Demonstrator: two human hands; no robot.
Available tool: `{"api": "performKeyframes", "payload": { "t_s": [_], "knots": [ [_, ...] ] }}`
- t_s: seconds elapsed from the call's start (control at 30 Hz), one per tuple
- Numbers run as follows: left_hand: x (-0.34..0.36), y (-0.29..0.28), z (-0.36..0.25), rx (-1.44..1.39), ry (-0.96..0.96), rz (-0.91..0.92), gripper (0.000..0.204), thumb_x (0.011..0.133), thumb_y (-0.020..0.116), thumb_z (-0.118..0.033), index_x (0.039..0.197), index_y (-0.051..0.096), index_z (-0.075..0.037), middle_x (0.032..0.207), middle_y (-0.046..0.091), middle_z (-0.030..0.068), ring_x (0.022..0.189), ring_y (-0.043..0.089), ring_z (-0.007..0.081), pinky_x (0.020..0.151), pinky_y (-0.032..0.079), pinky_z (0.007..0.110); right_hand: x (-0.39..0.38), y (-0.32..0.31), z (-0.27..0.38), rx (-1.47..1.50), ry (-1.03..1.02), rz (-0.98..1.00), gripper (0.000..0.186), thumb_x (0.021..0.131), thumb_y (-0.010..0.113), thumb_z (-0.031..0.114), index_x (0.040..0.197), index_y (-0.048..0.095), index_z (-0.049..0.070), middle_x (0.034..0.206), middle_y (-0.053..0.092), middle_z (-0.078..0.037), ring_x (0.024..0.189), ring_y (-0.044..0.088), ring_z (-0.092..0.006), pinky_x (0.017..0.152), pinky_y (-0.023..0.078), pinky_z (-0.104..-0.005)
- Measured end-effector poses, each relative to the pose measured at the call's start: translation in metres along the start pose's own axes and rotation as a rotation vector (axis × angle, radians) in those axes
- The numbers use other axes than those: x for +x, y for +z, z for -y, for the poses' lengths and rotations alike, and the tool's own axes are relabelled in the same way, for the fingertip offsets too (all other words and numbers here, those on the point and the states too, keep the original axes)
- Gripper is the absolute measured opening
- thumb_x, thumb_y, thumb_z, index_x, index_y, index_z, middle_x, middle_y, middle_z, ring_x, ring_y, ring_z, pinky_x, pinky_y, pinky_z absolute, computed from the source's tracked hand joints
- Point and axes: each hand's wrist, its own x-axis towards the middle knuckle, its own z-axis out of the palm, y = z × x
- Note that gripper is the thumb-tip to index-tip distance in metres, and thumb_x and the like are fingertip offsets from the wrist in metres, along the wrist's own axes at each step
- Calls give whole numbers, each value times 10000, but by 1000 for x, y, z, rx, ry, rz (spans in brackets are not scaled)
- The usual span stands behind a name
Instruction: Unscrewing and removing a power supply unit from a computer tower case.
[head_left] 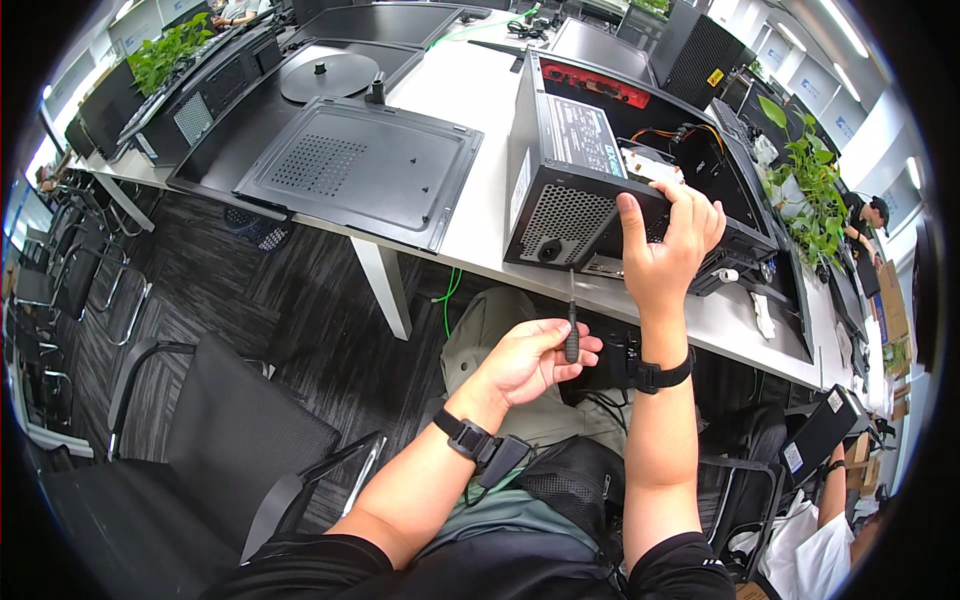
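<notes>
An open black computer case (740, 200) lies on the white desk (450, 90), its power supply (565, 225) with a perforated end facing me at the near edge. My right hand (668, 240) grips the case's top edge beside the power supply, thumb on the near face. My left hand (540, 360) holds a screwdriver (572, 335) by its dark handle, palm up, with the shaft pointing up to the lower edge of the power supply's end. A black side panel (355, 175) lies left of the case.
A monitor stand base (330, 80) sits behind the panel. A plant (800, 180) and another black tower (700, 55) stand to the right and behind. An office chair (230, 430) is at lower left. A co-worker (815, 540) is at lower right; another person (860, 220) is farther back.
</notes>
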Motion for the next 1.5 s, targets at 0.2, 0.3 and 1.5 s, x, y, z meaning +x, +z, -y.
{"api": "performKeyframes", "payload": {
  "t_s": [0.2,0.3,1.5],
  "knots": [
    [2,-8,-1,9,-13,-9,280,1129,499,-175,1217,644,47,1103,735,198,899,742,270,744,639,326,-2,1,-1,3,3,-1,461,899,817,470,1138,687,98,1154,684,-72,1195,606,-282,1195,259,-499],
    [2,-9,-1,29,-18,-24,266,1121,503,-168,1188,650,44,1067,734,187,886,738,270,751,635,331,0,1,0,6,5,8,442,900,826,433,1141,684,91,1166,680,-80,1202,605,-284,1200,249,-509],
    [-11,-26,-22,-151,243,257,266,1048,531,-232,1076,659,-1,793,570,63,670,473,171,619,410,315,-110,27,33,351,263,138,124,792,844,37,862,746,66,632,617,-56,523,598,-247,519,473,-372]
  ]
}}
